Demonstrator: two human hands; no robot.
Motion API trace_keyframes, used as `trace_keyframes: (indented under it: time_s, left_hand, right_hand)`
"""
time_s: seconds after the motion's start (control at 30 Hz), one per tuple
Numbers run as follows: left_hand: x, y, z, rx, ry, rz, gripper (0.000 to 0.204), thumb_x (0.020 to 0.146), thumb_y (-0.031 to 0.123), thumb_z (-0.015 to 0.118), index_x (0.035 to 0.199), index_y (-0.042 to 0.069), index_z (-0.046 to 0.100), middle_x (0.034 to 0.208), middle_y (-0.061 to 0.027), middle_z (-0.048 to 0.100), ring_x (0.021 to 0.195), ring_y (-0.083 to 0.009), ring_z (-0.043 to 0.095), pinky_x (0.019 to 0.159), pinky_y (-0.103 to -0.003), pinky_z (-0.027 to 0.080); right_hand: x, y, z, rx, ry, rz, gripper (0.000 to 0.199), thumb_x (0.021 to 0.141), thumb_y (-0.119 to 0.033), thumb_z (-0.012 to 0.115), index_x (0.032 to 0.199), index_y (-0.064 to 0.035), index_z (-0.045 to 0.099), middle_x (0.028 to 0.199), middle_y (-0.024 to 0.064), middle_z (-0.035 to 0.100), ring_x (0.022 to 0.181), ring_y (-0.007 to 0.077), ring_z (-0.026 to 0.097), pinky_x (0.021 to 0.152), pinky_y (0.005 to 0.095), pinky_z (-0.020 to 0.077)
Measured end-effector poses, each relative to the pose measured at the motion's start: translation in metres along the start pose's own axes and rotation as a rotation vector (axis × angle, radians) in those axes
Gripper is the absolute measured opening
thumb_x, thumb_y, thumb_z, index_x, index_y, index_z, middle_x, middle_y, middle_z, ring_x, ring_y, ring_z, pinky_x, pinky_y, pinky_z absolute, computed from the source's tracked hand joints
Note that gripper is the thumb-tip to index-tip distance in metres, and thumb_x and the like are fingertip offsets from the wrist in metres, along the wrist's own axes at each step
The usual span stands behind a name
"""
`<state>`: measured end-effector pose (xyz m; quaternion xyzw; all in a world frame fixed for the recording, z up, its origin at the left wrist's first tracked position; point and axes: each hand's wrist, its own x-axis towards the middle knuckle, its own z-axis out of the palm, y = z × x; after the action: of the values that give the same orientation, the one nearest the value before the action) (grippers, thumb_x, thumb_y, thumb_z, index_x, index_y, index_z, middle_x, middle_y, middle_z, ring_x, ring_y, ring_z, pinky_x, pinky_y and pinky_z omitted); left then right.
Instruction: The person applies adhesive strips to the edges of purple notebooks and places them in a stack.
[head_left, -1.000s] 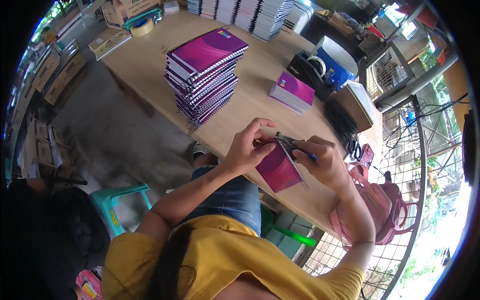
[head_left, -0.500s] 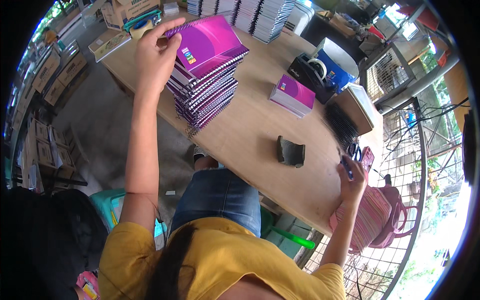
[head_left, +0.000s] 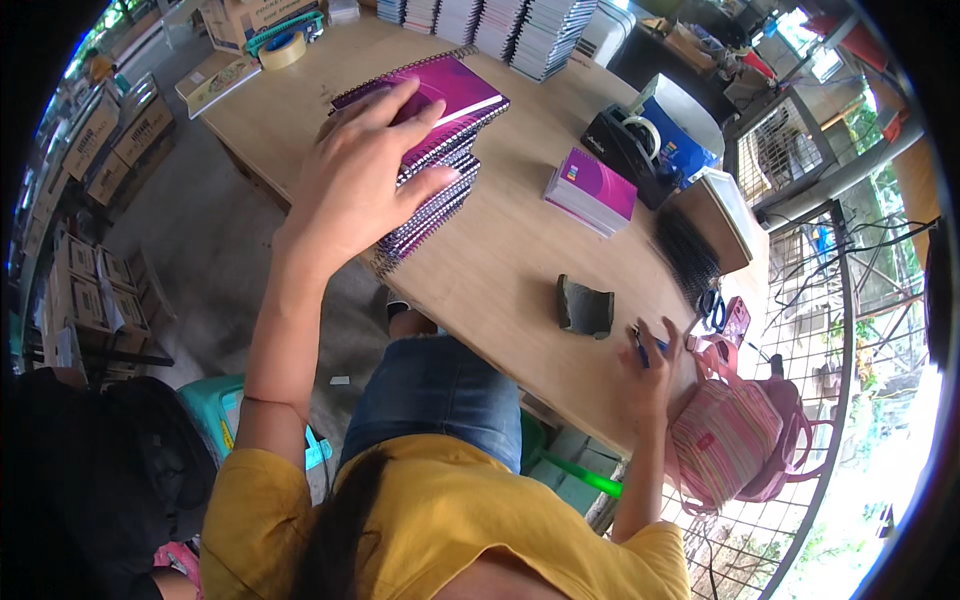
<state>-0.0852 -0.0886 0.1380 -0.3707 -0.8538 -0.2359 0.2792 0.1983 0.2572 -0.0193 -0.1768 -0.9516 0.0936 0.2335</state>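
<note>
My left hand (head_left: 370,165) lies over a stack of purple spiral notebooks (head_left: 465,90), its fingers spread across the top cover. It grips nothing. Metal coils bristle along the edges of the stack, part of which is hidden behind the hand. At the right of the table, my right hand (head_left: 648,375) holds a small blue-handled tool (head_left: 640,347) that looks like pliers. Its fingers are partly raised around the handles. A dark, open-topped holder (head_left: 585,308) stands just left of that hand. Farther back lies a smaller pile of purple-covered pads (head_left: 592,188) with no coils visible.
A black tape dispenser (head_left: 628,150) and a blue-and-white round container (head_left: 680,120) stand at the back right. Black coils (head_left: 685,255), scissors (head_left: 711,308) and a pink phone (head_left: 736,318) line the right edge. A striped pink bag (head_left: 725,445) sits beside the table. Tall notebook stacks (head_left: 490,30) stand behind.
My left hand has let go of the top notebook's coil edge and moved right, flat over the cover. My right hand has moved left with the blue-handled tool, away from the scissors.
</note>
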Motion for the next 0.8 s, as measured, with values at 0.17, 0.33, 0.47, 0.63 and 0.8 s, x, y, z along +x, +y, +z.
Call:
trace_keyframes:
  time_s: [0.17, 0.33, 0.47, 0.63, 0.8]
  left_hand:
    - [-0.003, -0.004, 0.000, 0.174, -0.036, -0.022, 0.041, 0.095, 0.022, 0.065, 0.135, 0.013, 0.064, 0.142, -0.0119, 0.058, 0.128, -0.0333, 0.053, 0.111, -0.044, 0.040]
    - [-0.008, -0.010, -0.006, 0.165, -0.045, -0.036, 0.041, 0.096, 0.021, 0.063, 0.136, 0.013, 0.063, 0.144, -0.0116, 0.056, 0.130, -0.0328, 0.052, 0.112, -0.045, 0.038]
    - [-0.001, 0.046, -0.006, -0.196, 0.221, 0.049, 0.044, 0.090, 0.013, 0.069, 0.133, 0.009, 0.065, 0.142, -0.0166, 0.057, 0.127, -0.0355, 0.056, 0.107, -0.044, 0.045]
    - [0.045, 0.092, 0.154, -0.754, 0.025, -0.108, 0.042, 0.086, 0.025, 0.077, 0.119, 0.000, 0.067, 0.125, -0.0202, 0.065, 0.115, -0.0387, 0.062, 0.099, -0.043, 0.051]
    - [0.116, 0.040, 0.293, -0.419, -0.372, -0.545, 0.058, 0.073, 0.043, 0.087, 0.111, 0.002, 0.071, 0.115, -0.0212, 0.070, 0.102, -0.0309, 0.068, 0.095, -0.040, 0.054]
  right_hand:
    - [0.007, -0.048, 0.015, 0.105, -0.017, -0.053, 0.070, 0.077, -0.031, 0.083, 0.141, -0.0153, 0.059, 0.150, 0.0261, 0.040, 0.135, 0.0456, 0.041, 0.110, 0.0568, 0.0345]
    - [0.033, -0.065, 0.042, 0.249, 0.000, -0.004, 0.098, 0.074, -0.031, 0.086, 0.157, -0.0207, 0.035, 0.155, 0.0323, 0.029, 0.143, 0.0475, 0.033, 0.110, 0.0562, 0.0371]
    - [0.049, -0.074, 0.049, 0.392, 0.107, 0.002, 0.096, 0.071, -0.026, 0.088, 0.154, -0.0162, 0.039, 0.151, 0.0289, 0.034, 0.135, 0.0448, 0.042, 0.105, 0.0522, 0.0436]
    - [0.059, -0.059, 0.069, 0.154, 0.053, -0.061, 0.073, 0.063, -0.009, 0.088, 0.131, -0.0070, 0.061, 0.134, 0.0221, 0.048, 0.112, 0.0416, 0.054, 0.095, 0.0498, 0.0489]
    - [0.050, -0.027, 0.011, 0.122, -0.184, -0.032, 0.062, 0.062, -0.008, 0.088, 0.121, -0.0082, 0.068, 0.131, 0.0183, 0.051, 0.119, 0.0403, 0.051, 0.098, 0.0483, 0.0476]
